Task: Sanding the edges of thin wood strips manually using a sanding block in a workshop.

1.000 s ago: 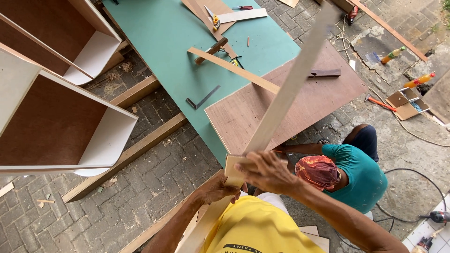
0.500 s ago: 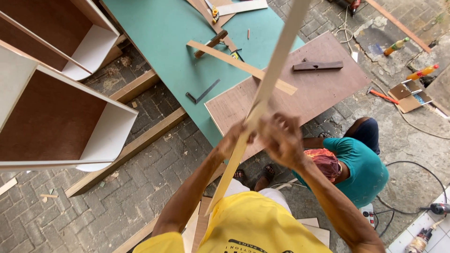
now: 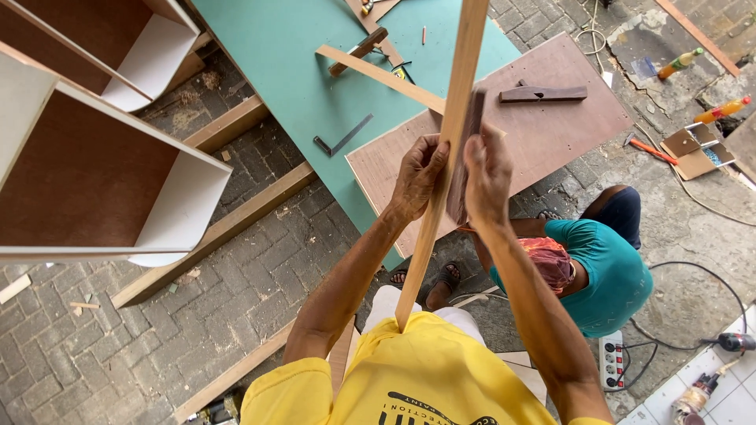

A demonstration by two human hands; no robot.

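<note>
A: What is seen first, from largest to smallest?

B: A wide green board [image 3: 315,63] is laid across the brick paving, with a brown plywood sheet [image 3: 543,134] resting partly on it. At the left, an open cabinet [image 3: 94,181] with brown inner walls and white edges is seen. A second person in a teal shirt [image 3: 610,275] is crouched below the plywood.

A: Are any packages or labels shown?

B: At the far right, a flattened brown cardboard box [image 3: 693,153] is lying on the concrete, with two orange-tinted bottles [image 3: 724,109] just beside it. A white power strip [image 3: 612,360] is placed near the lower right. Dark print is carried on the yellow shirt [image 3: 417,378] at the bottom edge.

A: What is held?

B: A long pale wooden strip [image 3: 445,157] is raised upright in the middle of the view, its lower end near the yellow shirt and its top cut off by the frame. The left hand [image 3: 417,177] is closed around the strip's left edge, fingers curled on it. The right hand [image 3: 487,177] is pressed to the strip's right side, fingers nearly straight, over a dark flat block [image 3: 465,157] held against the wood.
</note>
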